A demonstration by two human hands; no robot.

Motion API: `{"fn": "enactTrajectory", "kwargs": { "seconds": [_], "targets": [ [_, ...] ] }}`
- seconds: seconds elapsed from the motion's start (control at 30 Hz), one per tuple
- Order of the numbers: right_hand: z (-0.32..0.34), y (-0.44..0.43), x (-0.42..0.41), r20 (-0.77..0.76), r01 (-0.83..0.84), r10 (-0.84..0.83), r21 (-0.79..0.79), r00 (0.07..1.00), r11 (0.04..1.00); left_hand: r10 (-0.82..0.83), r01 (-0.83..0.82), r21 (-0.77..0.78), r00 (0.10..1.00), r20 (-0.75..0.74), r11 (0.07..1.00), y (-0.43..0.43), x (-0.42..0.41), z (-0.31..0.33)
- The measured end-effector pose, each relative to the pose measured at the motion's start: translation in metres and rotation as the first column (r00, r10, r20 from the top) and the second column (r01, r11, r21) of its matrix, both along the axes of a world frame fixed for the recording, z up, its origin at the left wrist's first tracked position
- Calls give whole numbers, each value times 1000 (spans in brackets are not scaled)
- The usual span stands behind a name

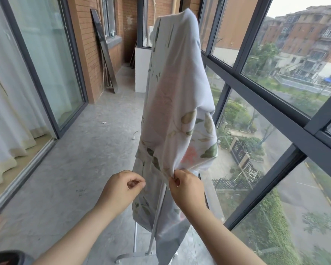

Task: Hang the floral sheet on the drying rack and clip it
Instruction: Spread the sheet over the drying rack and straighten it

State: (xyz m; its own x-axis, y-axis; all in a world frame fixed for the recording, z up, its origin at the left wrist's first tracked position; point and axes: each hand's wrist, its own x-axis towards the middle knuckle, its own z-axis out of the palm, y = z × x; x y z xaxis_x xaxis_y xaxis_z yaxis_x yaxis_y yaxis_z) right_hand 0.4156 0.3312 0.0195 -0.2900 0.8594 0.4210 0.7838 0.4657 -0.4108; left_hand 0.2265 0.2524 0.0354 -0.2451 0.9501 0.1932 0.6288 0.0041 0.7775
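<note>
Floral sheet [176, 88] is draping the drying rack [156, 219]; your right hand [187, 190] is pinching its six-o'clock edge, left hand [120, 188] curling empty.

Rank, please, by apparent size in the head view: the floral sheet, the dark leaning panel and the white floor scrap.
1. Pale floral fabric sheet, largest.
2. Dark flat panel leaning on the brick wall, though farther away.
3. Small white scrap on the grey floor, smallest.
</note>
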Motion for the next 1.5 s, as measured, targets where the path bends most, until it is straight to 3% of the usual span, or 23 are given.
{"fn": "enactTrajectory", "kwargs": {
  "seconds": [0.97,1.1,1.5],
  "targets": [
    [-26,-24,9,-56,58,-64,-104,996,993,49,-49,33,999,16,998,1,6,18],
    [-15,-42,4,-35,-48,42,-198,999,979,103,-103,25,994,22,994,-12,1,13],
    [22,-54,-89,-252,-315,285,-84,925,946,279,-281,48,959,47,959,-19,-93,16]
  ]
}}
